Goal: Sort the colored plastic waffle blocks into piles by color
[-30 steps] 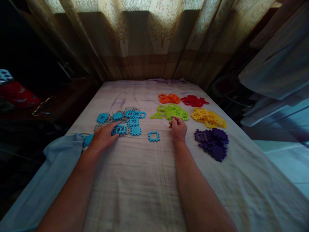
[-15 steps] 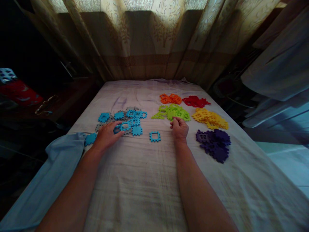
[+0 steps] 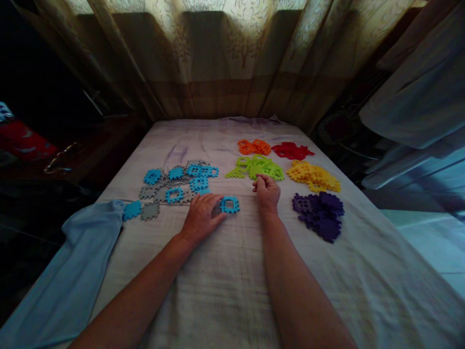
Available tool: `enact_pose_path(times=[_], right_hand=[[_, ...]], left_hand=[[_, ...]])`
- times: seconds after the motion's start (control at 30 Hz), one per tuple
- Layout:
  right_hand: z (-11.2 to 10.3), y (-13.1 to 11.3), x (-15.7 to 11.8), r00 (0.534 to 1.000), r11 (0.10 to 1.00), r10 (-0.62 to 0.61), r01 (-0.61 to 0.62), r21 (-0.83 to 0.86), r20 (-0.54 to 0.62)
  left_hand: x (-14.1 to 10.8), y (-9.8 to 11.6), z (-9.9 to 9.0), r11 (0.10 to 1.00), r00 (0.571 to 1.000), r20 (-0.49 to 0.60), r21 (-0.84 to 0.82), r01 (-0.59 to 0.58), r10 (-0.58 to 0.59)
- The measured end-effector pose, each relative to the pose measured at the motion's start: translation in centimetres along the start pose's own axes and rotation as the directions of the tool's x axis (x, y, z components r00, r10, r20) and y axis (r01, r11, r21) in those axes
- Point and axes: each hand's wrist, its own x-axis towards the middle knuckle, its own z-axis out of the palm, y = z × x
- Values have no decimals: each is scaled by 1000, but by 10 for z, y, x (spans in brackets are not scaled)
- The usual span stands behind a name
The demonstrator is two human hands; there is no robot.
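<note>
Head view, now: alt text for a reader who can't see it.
A person's left hand is at a blue toothed frame over a pale cloth; the right hand, curled, is just in front of a lime-green pile. Blue pieces and gray pieces lie mixed on the left, orange, red, yellow and purple piles on the right.

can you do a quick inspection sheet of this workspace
Surface: pale sheet, wrinkled.
Pieces: orange pile, red pile, green pile, yellow pile and purple pile toward the right; blue pieces mixed with gray pieces at left.
Clutter: light blue cloth along the left edge.
Hands: left hand at a blue frame; right hand curled near the green pile, contents hidden.
Cables: nothing clearly seen; the sides are dark.
Surroundings: patterned curtain behind, hanging cloth at right.
</note>
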Motion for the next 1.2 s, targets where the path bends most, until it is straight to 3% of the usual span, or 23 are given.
enact_pose_path(times=[0.13, 0.23, 0.37, 0.47, 0.67, 0.97, 1.1, 1.2], right_hand=[[0, 0, 0, 1000, 1000, -2, 2, -13, 2], [0, 0, 0, 1000, 1000, 6, -6, -2, -1], [0, 0, 0, 1000, 1000, 7, -7, -9, 2], [0, 1, 0, 1000, 1000, -2, 2, -19, 9], [-1, 2, 0, 1000, 999, -1, 1, -43, 7], [-1, 2, 0, 1000, 999, -19, 20, -38, 13], [0, 2, 0, 1000, 999, -5, 5, -41, 16], [1, 1, -1, 1000, 999, 16, -16, -36, 17]], left_hand=[[0, -5, -1, 1000, 999, 31, 4, -11, 11], [3, -18, -15, 999, 1000, 10, 43, 10, -10], [6, -51, -49, 968, 989, -32, 199, 151, -147], [4, -77, -69, 903, 955, -23, 318, 289, -297], [-2, -97, -81, 856, 901, 118, 386, 345, -417], [0, -85, -85, 858, 921, 51, 387, 337, -385], [4, -49, -63, 956, 979, 46, 230, 184, -200], [6, -18, -39, 993, 994, 91, 110, 51, -61]])
